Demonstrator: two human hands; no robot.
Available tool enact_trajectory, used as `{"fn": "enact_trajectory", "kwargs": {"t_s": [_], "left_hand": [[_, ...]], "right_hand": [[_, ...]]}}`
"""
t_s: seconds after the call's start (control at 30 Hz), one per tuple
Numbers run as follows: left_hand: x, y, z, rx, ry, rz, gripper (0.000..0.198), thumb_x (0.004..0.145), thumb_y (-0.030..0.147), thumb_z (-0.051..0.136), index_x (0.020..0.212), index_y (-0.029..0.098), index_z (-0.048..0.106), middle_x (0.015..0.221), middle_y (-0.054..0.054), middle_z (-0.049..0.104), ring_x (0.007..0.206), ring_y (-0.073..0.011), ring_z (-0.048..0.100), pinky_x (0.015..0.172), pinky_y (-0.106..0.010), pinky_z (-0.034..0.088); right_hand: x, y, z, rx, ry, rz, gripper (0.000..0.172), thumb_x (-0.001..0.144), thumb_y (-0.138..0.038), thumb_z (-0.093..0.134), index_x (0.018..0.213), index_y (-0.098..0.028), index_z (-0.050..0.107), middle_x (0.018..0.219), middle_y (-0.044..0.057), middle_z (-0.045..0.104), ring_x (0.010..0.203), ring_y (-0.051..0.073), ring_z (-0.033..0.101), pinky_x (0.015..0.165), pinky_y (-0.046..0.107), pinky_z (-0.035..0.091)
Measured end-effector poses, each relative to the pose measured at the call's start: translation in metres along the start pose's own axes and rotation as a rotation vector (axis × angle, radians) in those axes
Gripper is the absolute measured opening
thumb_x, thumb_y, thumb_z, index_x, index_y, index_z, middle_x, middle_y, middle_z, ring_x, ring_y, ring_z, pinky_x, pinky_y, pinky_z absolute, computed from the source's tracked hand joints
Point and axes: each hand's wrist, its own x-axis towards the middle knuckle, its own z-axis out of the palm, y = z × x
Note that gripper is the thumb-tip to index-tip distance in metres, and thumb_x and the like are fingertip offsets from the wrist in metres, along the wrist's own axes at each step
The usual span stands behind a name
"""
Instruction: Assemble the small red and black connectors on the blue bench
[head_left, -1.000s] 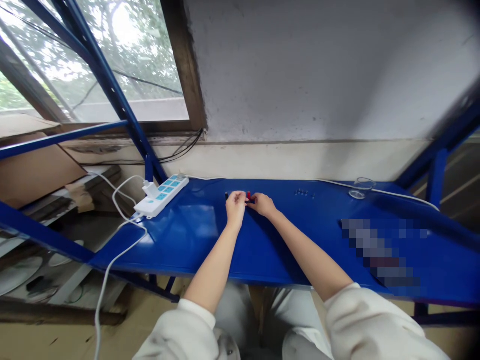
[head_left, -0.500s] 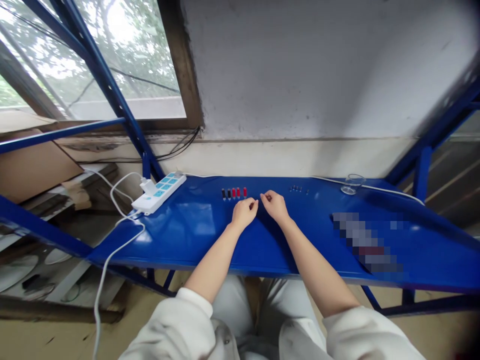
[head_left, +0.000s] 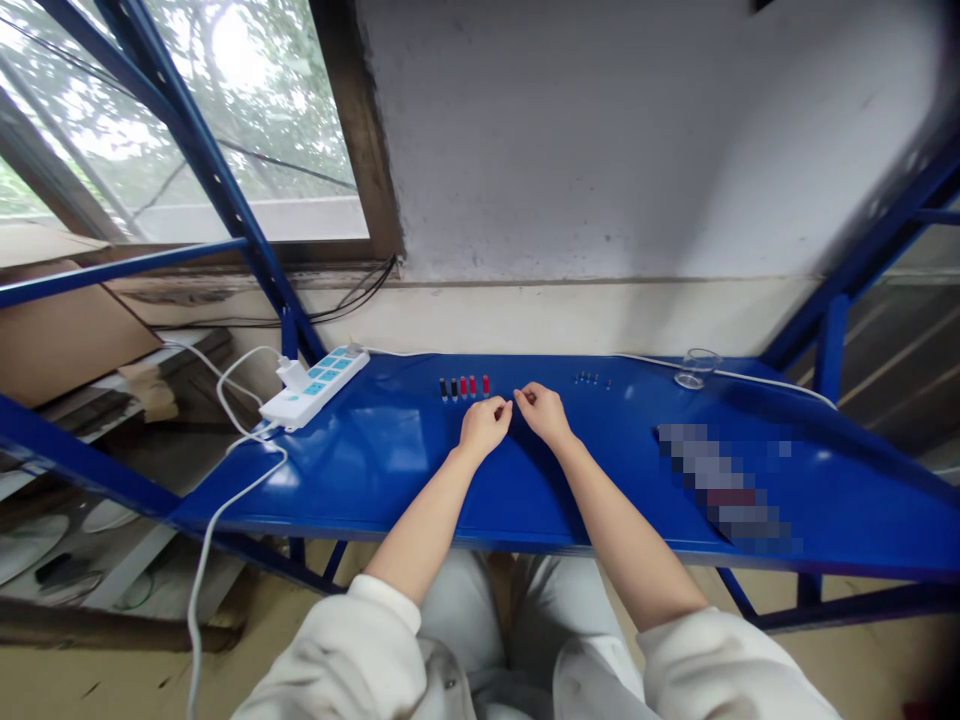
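My left hand [head_left: 484, 428] is closed in a pinch above the middle of the blue table [head_left: 360, 480]. Close by on the right, my right hand [head_left: 541, 412] pinches too, its fingertips near those of the left. Whatever the fingers hold is too small or hidden to make out. Just beyond my left hand stands a short row of small cylinders with pale lower ends, black ones [head_left: 448, 388] on the left and red ones [head_left: 473, 385] on the right. Several tiny parts [head_left: 591, 378] lie beyond my right hand.
A white power strip [head_left: 315, 388] with a plug and cable lies at the table's left. A clear glass [head_left: 697, 368] stands at the back right, near a white cable [head_left: 780, 382]. A pixelated long object [head_left: 720, 485] lies at the right. Blue frame posts flank both sides.
My two hands have come slightly closer together, the right fingertips nearing the left. The whole view has shifted a little; the cylinders and tiny parts stay in place on the table.
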Motion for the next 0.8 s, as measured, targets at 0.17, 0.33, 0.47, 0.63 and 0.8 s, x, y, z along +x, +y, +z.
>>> {"fn": "enact_trajectory", "kwargs": {"t_s": [0.17,0.33,0.47,0.63,0.8], "left_hand": [[-0.0002,0.0008,-0.0006,-0.013,0.008,0.007,0.035,0.083,0.035,0.036,0.060,0.017,0.055,0.053,0.001,0.051,0.047,-0.0089,0.042,0.050,-0.021,0.026],[-0.0006,0.0006,-0.0001,-0.015,0.003,-0.003,0.035,0.083,0.035,0.037,0.061,0.017,0.056,0.053,0.001,0.052,0.047,-0.0093,0.043,0.050,-0.021,0.027],[-0.0008,-0.0010,0.0005,0.016,0.008,-0.041,0.034,0.083,0.036,0.038,0.063,0.017,0.058,0.054,-0.001,0.054,0.049,-0.0109,0.047,0.050,-0.022,0.028],[0.0004,-0.0044,0.0009,0.123,0.018,-0.156,0.033,0.084,0.036,0.038,0.066,0.018,0.059,0.058,-0.003,0.058,0.056,-0.0148,0.054,0.052,-0.022,0.031],[0.0029,-0.0042,-0.0023,0.166,0.089,-0.213,0.033,0.086,0.036,0.036,0.110,0.020,0.052,0.069,-0.005,0.061,0.062,-0.0168,0.058,0.057,-0.023,0.038]], "right_hand": [[0.0005,0.0013,0.0008,-0.014,-0.019,0.000,0.023,0.077,-0.035,0.042,0.062,-0.020,0.051,0.055,0.000,0.054,0.051,0.012,0.047,0.052,0.023,0.032],[0.0007,0.0021,0.0007,-0.039,-0.026,0.005,0.024,0.077,-0.035,0.042,0.063,-0.020,0.052,0.055,0.000,0.055,0.052,0.013,0.048,0.052,0.023,0.033],[-0.0001,0.0003,-0.0014,-0.049,-0.018,0.030,0.024,0.078,-0.036,0.042,0.062,-0.020,0.052,0.055,0.001,0.055,0.052,0.013,0.048,0.052,0.023,0.032],[-0.0003,-0.0008,-0.0021,-0.067,-0.007,0.066,0.024,0.078,-0.036,0.042,0.062,-0.020,0.051,0.056,0.001,0.056,0.053,0.013,0.049,0.052,0.023,0.031],[0.0001,-0.0011,-0.0004,-0.063,-0.006,0.056,0.024,0.078,-0.036,0.042,0.062,-0.020,0.051,0.057,0.001,0.057,0.055,0.014,0.051,0.052,0.023,0.032]]}}
